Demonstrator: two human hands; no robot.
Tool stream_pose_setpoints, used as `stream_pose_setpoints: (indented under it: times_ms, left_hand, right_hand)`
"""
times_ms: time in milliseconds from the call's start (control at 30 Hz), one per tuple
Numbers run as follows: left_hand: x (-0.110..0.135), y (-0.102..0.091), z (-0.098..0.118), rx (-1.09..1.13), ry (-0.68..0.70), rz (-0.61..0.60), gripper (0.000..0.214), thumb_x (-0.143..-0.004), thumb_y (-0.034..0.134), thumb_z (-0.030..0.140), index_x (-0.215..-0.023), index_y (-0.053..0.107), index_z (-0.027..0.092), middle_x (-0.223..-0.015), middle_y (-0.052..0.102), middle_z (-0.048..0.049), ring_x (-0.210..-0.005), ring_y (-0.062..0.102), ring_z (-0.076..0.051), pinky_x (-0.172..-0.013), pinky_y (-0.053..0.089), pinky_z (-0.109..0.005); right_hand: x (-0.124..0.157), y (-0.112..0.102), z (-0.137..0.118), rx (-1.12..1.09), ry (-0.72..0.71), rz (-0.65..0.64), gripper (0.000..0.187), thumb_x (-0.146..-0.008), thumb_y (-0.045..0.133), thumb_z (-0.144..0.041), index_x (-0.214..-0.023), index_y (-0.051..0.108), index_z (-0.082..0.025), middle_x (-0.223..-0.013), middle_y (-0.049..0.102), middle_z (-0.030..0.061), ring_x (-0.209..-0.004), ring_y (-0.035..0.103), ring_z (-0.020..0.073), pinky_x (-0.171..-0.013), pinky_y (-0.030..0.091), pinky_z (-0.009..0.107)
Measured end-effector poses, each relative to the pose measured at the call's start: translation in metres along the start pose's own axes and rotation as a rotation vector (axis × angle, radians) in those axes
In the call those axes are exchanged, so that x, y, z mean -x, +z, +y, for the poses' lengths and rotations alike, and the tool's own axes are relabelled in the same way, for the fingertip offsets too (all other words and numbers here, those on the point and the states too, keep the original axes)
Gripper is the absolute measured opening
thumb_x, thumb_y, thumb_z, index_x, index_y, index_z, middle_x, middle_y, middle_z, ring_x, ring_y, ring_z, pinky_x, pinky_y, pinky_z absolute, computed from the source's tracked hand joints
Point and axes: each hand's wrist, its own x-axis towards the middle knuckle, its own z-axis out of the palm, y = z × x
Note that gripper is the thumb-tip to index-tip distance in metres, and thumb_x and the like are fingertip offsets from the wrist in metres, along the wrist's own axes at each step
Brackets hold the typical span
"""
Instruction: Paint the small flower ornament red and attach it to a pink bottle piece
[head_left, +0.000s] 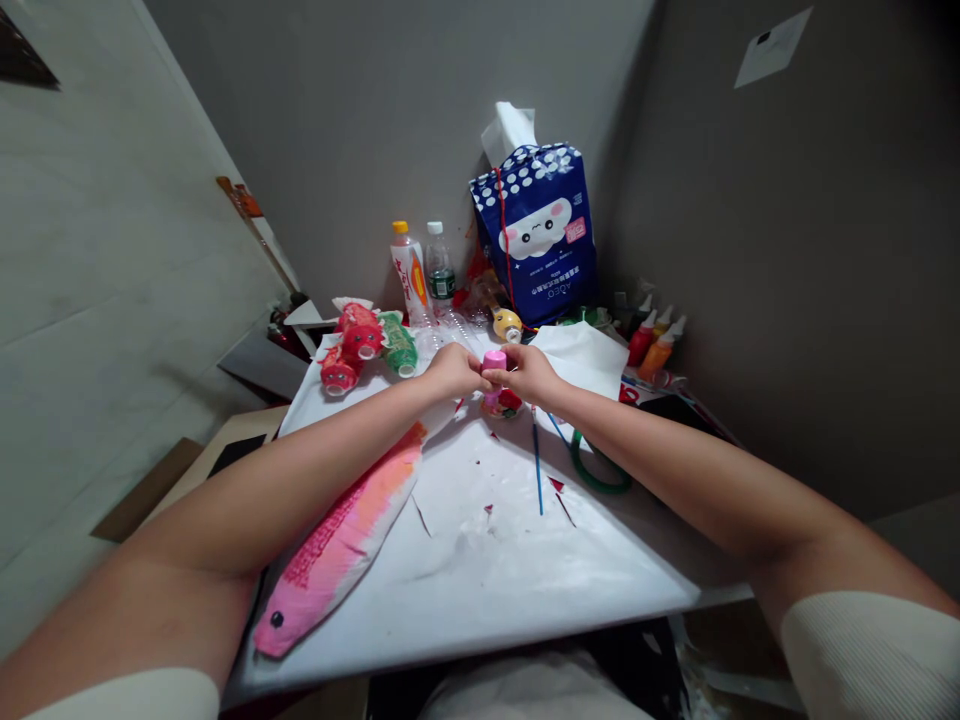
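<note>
A small pink bottle (494,360) stands between my hands at the far middle of the table. My left hand (456,372) grips it from the left with closed fingers. From the other side, my right hand (531,374) has its thumb and fingers closed around the bottle's upper part. Just below is a clear container with red in it (504,404), partly hidden by my hands. A pink and orange painted fish (360,530) lies under my left forearm. Two thin blue paintbrushes (538,470) rest near my right wrist.
Red fish-like figures (358,335) and a green one (400,345) sit at the back left. Two plastic bottles (440,268) and a blue tissue bag (544,240) stand against the wall. Paint bottles (657,350), white paper (581,355) and green tape (600,485) are on the right.
</note>
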Motion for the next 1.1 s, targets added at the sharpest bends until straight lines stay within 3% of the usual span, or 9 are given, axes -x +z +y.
stream_pose_setpoints:
  times_ms: [633,1100]
  left_hand:
    - [0.0,0.0,-0.006,0.072,-0.008,-0.027,0.027,-0.089,0.068,0.036,-0.103,0.065,0.013,-0.104,0.066,-0.0038,-0.085,0.065,-0.019,-0.071,0.057,-0.032]
    - [-0.003,-0.006,-0.012,0.075,0.102,-0.13,0.026,-0.09,0.067,0.036,-0.102,0.065,0.013,-0.1,0.066,-0.003,-0.082,0.065,-0.017,-0.068,0.057,-0.03]
  right_hand:
    - [-0.004,0.009,0.007,-0.088,-0.006,0.021,0.029,-0.095,0.062,-0.033,-0.118,0.062,-0.015,-0.116,0.066,0.0066,-0.096,0.067,0.0207,-0.081,0.058,0.04]
    - [0.0,0.011,0.004,-0.102,0.022,0.032,0.029,-0.094,0.062,-0.033,-0.116,0.063,-0.014,-0.113,0.067,0.0054,-0.095,0.068,0.0213,-0.079,0.058,0.038]
